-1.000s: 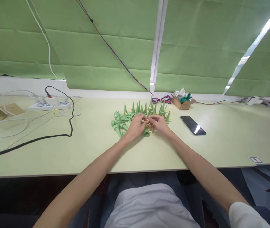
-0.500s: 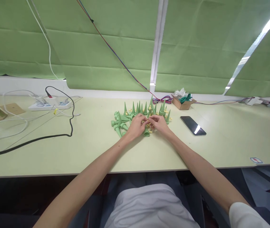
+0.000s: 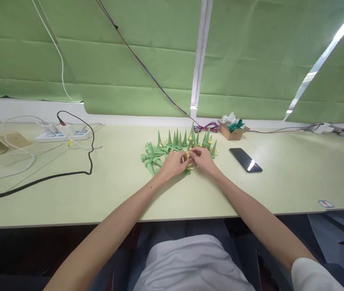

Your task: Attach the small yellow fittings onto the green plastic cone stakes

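Observation:
My left hand (image 3: 174, 164) is closed, its fingers curled and thumb pressed in, over the near side of a pile of green plastic cones. What it holds is hidden. Facing it, my right hand (image 3: 204, 160) pinches at a small yellow piece (image 3: 189, 154), mostly covered by the fingertips. Several green cones (image 3: 180, 141) stand upright behind the hands, some with small yellow fittings (image 3: 160, 144) at their bases. Others (image 3: 149, 165) lie on their sides at the left. The ring-shaped open end of one green part (image 3: 187, 171) shows just below my left fingers.
A black phone (image 3: 246, 160) lies to the right. Behind it stands a small cardboard box (image 3: 235, 134) with clear plastic and green material. Coiled red and blue wires (image 3: 206, 127) sit by the wall. A power strip (image 3: 63, 135) and a black cable (image 3: 69, 174) are at the left.
My left hand has turned and dropped slightly, its fingers curling in more. The fingertips of both hands, close together before, are now a little further apart.

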